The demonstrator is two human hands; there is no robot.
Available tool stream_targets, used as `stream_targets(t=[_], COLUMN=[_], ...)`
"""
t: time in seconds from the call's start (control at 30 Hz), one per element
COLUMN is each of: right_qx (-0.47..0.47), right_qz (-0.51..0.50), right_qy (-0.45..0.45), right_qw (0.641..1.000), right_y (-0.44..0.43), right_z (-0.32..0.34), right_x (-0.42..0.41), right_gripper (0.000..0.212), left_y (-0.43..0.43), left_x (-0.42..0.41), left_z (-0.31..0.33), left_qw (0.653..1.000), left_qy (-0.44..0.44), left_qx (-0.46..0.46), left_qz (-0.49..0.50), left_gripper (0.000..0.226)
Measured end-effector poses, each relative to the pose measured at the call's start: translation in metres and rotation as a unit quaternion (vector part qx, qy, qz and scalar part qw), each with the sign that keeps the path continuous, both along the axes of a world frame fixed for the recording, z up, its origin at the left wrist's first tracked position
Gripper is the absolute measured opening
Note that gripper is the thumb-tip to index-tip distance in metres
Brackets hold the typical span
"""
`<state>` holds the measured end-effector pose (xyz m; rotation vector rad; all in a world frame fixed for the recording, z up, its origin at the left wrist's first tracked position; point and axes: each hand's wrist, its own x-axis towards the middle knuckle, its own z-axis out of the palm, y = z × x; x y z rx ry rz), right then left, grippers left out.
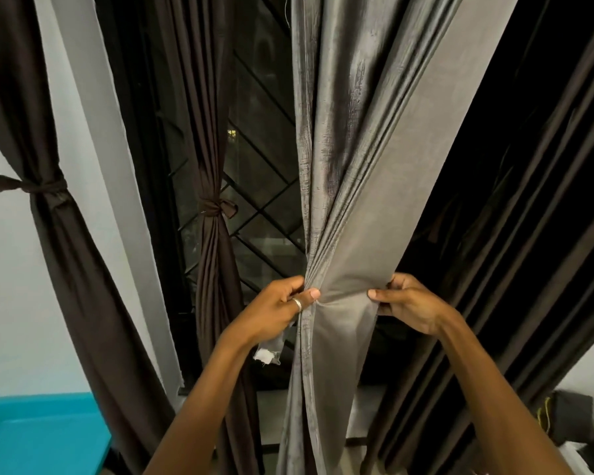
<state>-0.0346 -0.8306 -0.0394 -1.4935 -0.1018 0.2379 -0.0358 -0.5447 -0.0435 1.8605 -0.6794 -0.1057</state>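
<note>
A grey shiny curtain (364,186) hangs in the middle of the view, in front of a dark window. My left hand (276,308), with a ring on the thumb, grips the curtain's gathered left folds at about waist height. A pale strip of cloth (268,353) hangs below this hand; whether it is held I cannot tell. My right hand (407,301) pinches the curtain's right edge at the same height. The fabric between the two hands is pulled flat, and the folds fan out above them.
A dark brown curtain (215,234) tied with a knot hangs left of the grey one, another tied one (54,214) further left by the white wall. Loose dark curtain (528,217) hangs right. Window grille (264,200) behind. Teal surface (38,437) at bottom left; dark bag (570,419) at bottom right.
</note>
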Motion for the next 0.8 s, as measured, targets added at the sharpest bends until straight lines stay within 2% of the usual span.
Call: stream_targets(t=[0.13, 0.27, 0.4, 0.47, 0.53, 0.57, 0.63, 0.7, 0.8], right_qx=[0.057, -0.023, -0.122, -0.225, -0.334, -0.36, -0.378, -0.368, -0.333], right_qz=[0.023, -0.008, -0.134, -0.252, -0.369, -0.413, -0.462, -0.466, -0.429], right_qy=[-0.008, -0.023, -0.093, -0.171, -0.247, -0.273, -0.303, -0.313, -0.275], right_qw=[0.998, 0.999, 0.979, 0.926, 0.831, 0.791, 0.743, 0.741, 0.794], right_y=[0.009, 0.011, 0.015, 0.028, 0.047, 0.059, 0.083, 0.102, 0.115], right_z=[-0.001, 0.003, -0.003, -0.012, -0.027, -0.033, -0.043, -0.05, -0.049], right_x=[-0.009, -0.007, -0.004, -0.008, -0.015, -0.021, -0.033, -0.042, -0.046], right_gripper=[0.047, 0.039, 0.018, 0.004, 0.025, 0.028, 0.021, 0.016, 0.029], left_y=[-0.007, -0.012, -0.025, -0.035, -0.046, -0.051, -0.058, -0.063, -0.061], left_x=[0.0, 0.002, 0.005, 0.005, 0.001, -0.002, -0.007, -0.011, -0.011], left_z=[-0.003, -0.004, -0.012, -0.018, -0.023, -0.025, -0.029, -0.031, -0.029], left_qw=[0.999, 0.996, 0.977, 0.958, 0.942, 0.936, 0.922, 0.913, 0.913], left_qy=[-0.001, -0.04, -0.121, -0.172, -0.197, -0.201, -0.205, -0.206, -0.208], left_qx=[-0.006, 0.01, 0.03, 0.047, 0.048, 0.047, 0.057, 0.068, 0.068], left_qz=[0.034, 0.077, 0.173, 0.223, 0.268, 0.286, 0.323, 0.345, 0.343], left_gripper=[0.041, 0.043, 0.048, 0.05, 0.046, 0.039, 0.023, 0.016, 0.018])
